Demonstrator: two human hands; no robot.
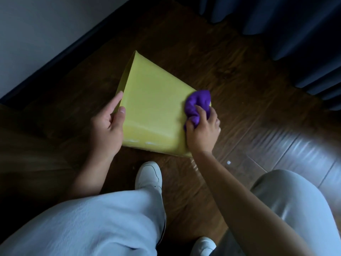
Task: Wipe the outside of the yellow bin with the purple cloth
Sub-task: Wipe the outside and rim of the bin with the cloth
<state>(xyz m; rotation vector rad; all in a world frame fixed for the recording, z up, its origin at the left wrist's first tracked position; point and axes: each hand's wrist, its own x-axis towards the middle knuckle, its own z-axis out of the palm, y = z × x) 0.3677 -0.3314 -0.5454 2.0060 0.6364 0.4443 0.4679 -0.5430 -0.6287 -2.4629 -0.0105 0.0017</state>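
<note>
**Inspector A:** Where the yellow bin lies on its side on the dark wooden floor, what is its condition?

**Inspector B:** Broad flat face uppermost, matte yellow, plain. Pale whitish smears run along the edge nearest the person, between the two wrists. Its far end narrows to a corner.

**Inspector A:** Left hand?

**Inspector B:** Fingers spread loosely along the bin's left edge, thumb resting on the top face, steadying it.

**Inspector A:** Right hand?

**Inspector B:** Fingers curled tight around the bunched purple cloth, which bulges out beyond the fingertips and presses on the bin's right edge.

**Inspector A:** Surroundings?

**Inspector B:** White shoe just behind the bin, light trousers below.
</note>
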